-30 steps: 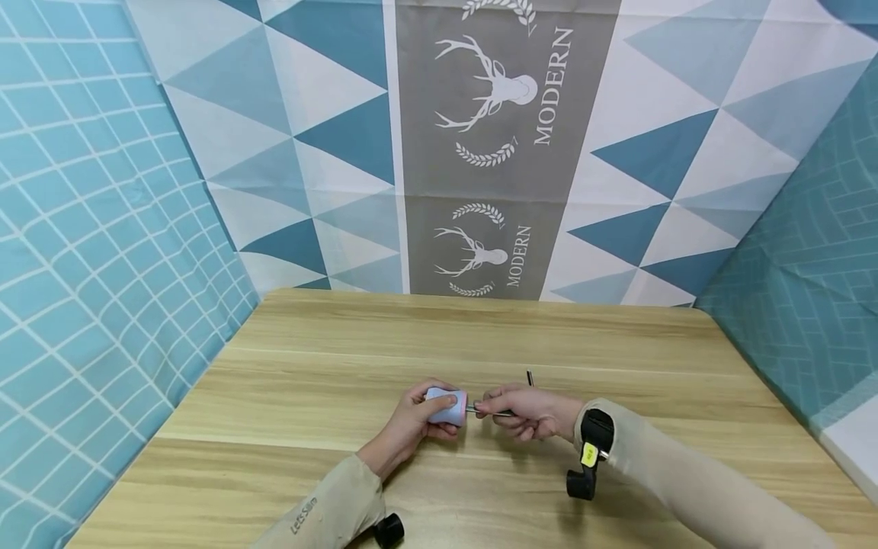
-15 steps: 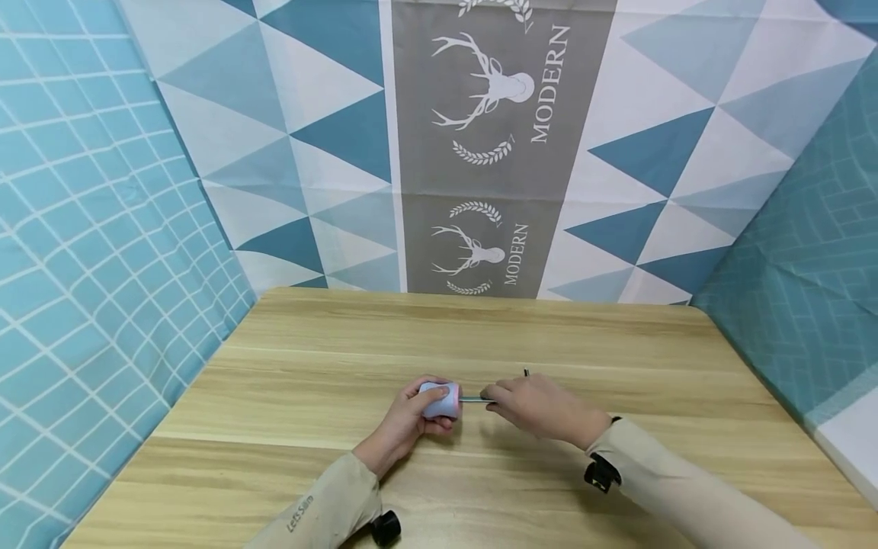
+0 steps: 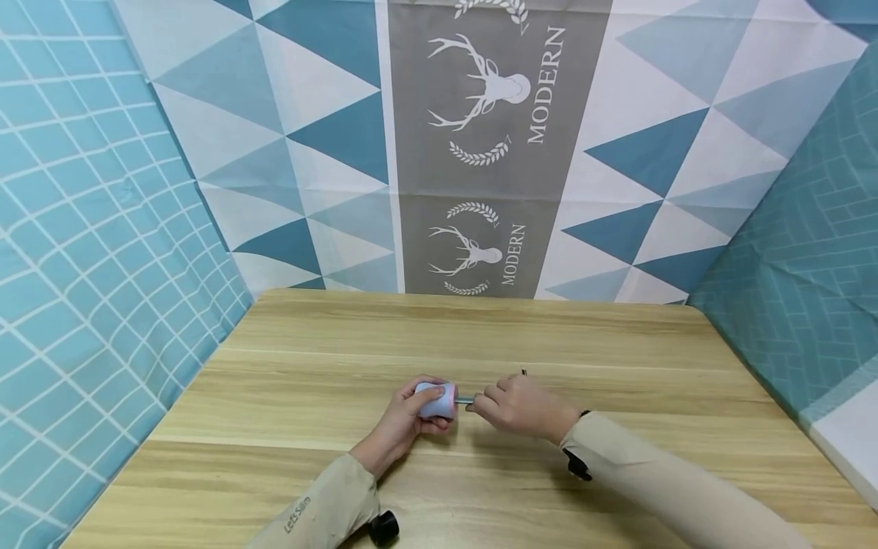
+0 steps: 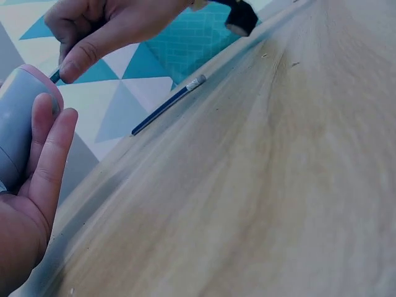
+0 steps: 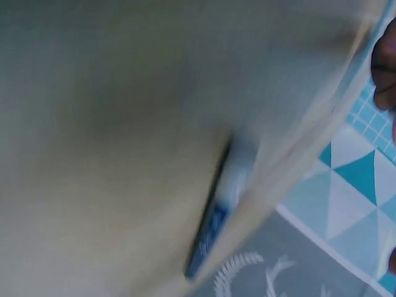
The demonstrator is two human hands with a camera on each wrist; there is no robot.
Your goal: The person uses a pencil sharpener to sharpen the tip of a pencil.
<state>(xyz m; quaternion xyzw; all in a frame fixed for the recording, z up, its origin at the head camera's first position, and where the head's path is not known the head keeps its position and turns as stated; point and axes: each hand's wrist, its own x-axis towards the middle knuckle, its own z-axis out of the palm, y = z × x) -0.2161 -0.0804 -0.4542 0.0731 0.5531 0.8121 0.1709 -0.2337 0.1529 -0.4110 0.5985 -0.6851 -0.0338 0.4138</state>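
My left hand (image 3: 401,423) holds a pale blue pencil sharpener (image 3: 434,402) with a pink rim, lying sideways just above the table. The thumb presses along its top, and in the left wrist view the sharpener (image 4: 18,124) faces my other hand. My right hand (image 3: 521,406) pinches a slim pencil (image 3: 465,400) whose tip end is inside the sharpener's pink face. Most of the pencil is hidden behind the fingers. Only the fingers' edge shows in the right wrist view.
A second dark blue stick, pencil-like with a pale end (image 4: 167,106), lies on the wooden table (image 3: 329,366) beyond my right hand; it is blurred in the right wrist view. Patterned cloths (image 3: 329,152) hang behind and at both sides.
My right hand rolls over so its back faces up, then shifts left toward the sharpener. Less of the pencil shows than half a second ago. The left hand stays almost still.
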